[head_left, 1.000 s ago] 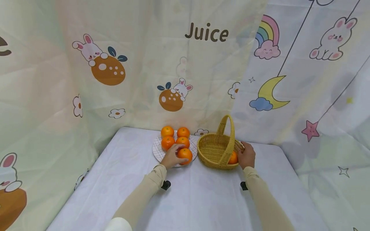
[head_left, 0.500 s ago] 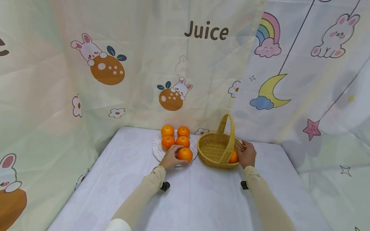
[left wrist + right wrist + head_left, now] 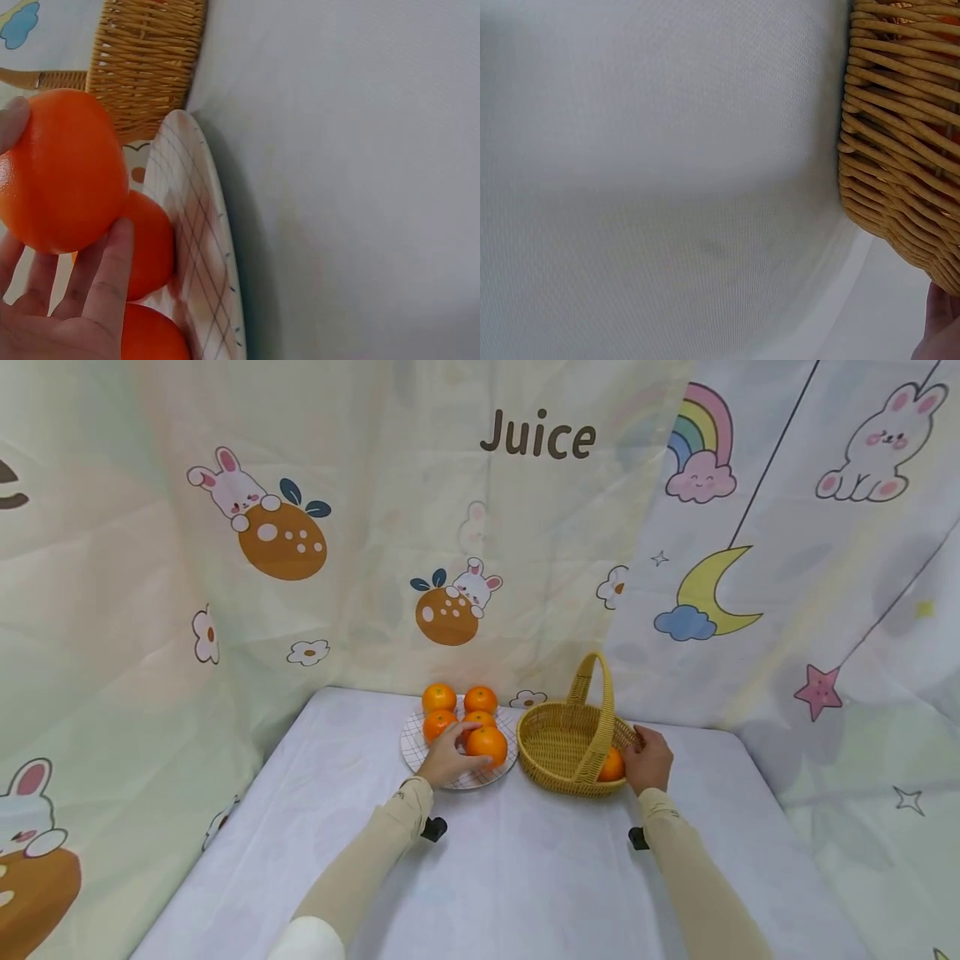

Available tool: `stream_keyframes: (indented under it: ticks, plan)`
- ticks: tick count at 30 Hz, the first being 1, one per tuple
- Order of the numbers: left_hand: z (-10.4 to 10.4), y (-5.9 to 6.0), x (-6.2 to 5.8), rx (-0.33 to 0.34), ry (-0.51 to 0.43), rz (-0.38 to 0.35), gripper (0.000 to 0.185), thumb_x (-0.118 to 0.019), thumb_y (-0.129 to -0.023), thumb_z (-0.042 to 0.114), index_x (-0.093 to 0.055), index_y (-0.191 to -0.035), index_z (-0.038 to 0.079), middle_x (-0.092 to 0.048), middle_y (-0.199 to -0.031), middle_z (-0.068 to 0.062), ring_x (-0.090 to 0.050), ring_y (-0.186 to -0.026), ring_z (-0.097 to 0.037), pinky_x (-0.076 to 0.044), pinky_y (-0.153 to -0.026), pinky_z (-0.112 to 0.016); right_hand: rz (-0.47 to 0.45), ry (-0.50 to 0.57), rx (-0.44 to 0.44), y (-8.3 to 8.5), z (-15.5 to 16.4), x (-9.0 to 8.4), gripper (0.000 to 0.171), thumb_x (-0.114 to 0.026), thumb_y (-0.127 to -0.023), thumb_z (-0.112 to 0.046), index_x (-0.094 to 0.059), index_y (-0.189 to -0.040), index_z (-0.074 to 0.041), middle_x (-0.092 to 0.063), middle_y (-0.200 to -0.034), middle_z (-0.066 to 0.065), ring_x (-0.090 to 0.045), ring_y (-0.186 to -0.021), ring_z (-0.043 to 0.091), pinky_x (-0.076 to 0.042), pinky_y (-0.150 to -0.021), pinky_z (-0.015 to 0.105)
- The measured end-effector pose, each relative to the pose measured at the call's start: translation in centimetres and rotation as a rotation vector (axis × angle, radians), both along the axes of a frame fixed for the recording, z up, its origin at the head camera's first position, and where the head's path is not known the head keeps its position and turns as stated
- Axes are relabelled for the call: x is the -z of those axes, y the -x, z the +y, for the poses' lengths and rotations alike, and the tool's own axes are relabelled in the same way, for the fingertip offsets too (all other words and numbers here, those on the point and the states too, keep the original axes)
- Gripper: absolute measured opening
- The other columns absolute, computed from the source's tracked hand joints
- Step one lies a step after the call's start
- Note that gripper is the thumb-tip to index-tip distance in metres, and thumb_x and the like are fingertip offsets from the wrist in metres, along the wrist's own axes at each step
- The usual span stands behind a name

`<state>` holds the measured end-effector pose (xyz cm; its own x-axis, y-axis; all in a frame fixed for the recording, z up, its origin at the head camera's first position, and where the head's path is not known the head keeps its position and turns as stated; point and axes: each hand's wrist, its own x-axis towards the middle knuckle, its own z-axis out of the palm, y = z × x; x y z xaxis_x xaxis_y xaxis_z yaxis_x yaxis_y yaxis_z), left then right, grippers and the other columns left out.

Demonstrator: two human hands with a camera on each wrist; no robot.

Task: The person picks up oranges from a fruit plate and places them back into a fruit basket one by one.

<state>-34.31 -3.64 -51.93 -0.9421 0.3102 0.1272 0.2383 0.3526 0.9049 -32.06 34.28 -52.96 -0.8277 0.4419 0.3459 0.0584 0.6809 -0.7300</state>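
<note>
My left hand [image 3: 447,762] holds an orange [image 3: 489,747] between thumb and fingers, over the front of a white checked plate [image 3: 414,750]. In the left wrist view this orange [image 3: 64,176] is raised beside the plate [image 3: 193,232], and other oranges lie behind it. Several oranges [image 3: 439,698] sit on the plate, one partly hidden by the held one. To the right stands a yellow wicker basket [image 3: 551,752] with an arched handle. Inside its right end lies one orange [image 3: 613,766]. My right hand [image 3: 651,760] grips the basket's right rim; only some fingers [image 3: 939,311] show in the right wrist view.
A white cloth covers the table [image 3: 525,877]. Close behind the plate and basket hangs a printed curtain [image 3: 375,610], which continues along both sides. A dark wrist-camera piece [image 3: 434,829] sits under the left wrist, another [image 3: 638,838] by the right.
My left hand has lifted the front orange up off the plate, so it now overlaps the orange behind it. The right hand stays at the basket's rim. The head view has shifted slightly.
</note>
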Motion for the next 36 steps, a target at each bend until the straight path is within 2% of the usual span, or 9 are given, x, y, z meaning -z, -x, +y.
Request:
stream_keyframes:
  ticks: [4,12,17,25,29,36]
  plan:
    - [0.5,0.4,-0.5,-0.001,-0.001,0.007,0.071,-0.083,-0.074,0.046,-0.055,-0.135,0.025,-0.046,-0.144,0.005,-0.046,-0.128,-0.022,-0.038,-0.108,-0.043,-0.009,0.005,-0.003,-0.1,0.2,0.0,0.04,-0.056,-0.093,0.0,-0.055,-0.134,0.003,-0.055,-0.129,0.023,-0.051,-0.12,0.04,-0.043,-0.101,0.053]
    - [1.4,0.9,-1.1,0.038,-0.006,0.042,0.07,-0.083,-0.075,0.044,-0.055,-0.136,0.022,-0.052,-0.136,0.011,-0.046,-0.125,-0.018,-0.037,-0.107,-0.044,-0.03,0.047,-0.021,-0.3,-0.1,0.0,0.041,-0.058,-0.093,-0.001,-0.055,-0.134,0.002,-0.055,-0.129,0.022,-0.052,-0.119,0.039,-0.045,-0.099,0.052]
    - [1.9,1.0,-1.6,0.041,0.003,0.05,0.068,-0.083,-0.076,0.044,-0.055,-0.135,0.024,-0.051,-0.136,0.01,-0.047,-0.121,-0.018,-0.04,-0.104,-0.043,-0.03,0.057,-0.015,-0.2,-0.2,0.0,0.042,-0.06,-0.093,0.0,-0.056,-0.134,0.001,-0.056,-0.13,0.022,-0.052,-0.119,0.039,-0.045,-0.1,0.052]
    - [2.9,1.1,-2.3,0.042,0.017,0.071,0.071,-0.083,-0.074,0.045,-0.055,-0.136,0.023,-0.048,-0.14,0.007,-0.044,-0.126,-0.018,-0.036,-0.108,-0.042,-0.046,0.059,-0.018,-0.2,0.0,-0.2,0.043,-0.058,-0.093,0.0,-0.054,-0.136,0.001,-0.055,-0.131,0.022,-0.052,-0.119,0.039,-0.044,-0.1,0.052]
    - [3.6,1.3,-2.3,0.06,0.013,0.091,0.069,-0.084,-0.074,0.044,-0.056,-0.134,0.025,-0.049,-0.138,0.008,-0.045,-0.125,-0.016,-0.038,-0.107,-0.038,-0.046,0.053,-0.019,-0.3,0.1,-0.1,0.042,-0.057,-0.094,0.0,-0.054,-0.135,0.002,-0.055,-0.131,0.022,-0.052,-0.119,0.039,-0.044,-0.101,0.052]
    - [5.0,1.1,-3.0,0.099,-0.014,0.115,0.071,-0.084,-0.075,0.041,-0.055,-0.136,0.019,-0.052,-0.133,0.006,-0.05,-0.115,-0.019,-0.047,-0.097,-0.039,-0.032,0.055,-0.007,-0.3,0.0,-0.1,0.042,-0.057,-0.092,0.001,-0.056,-0.134,0.001,-0.056,-0.13,0.021,-0.053,-0.118,0.038,-0.046,-0.099,0.052]
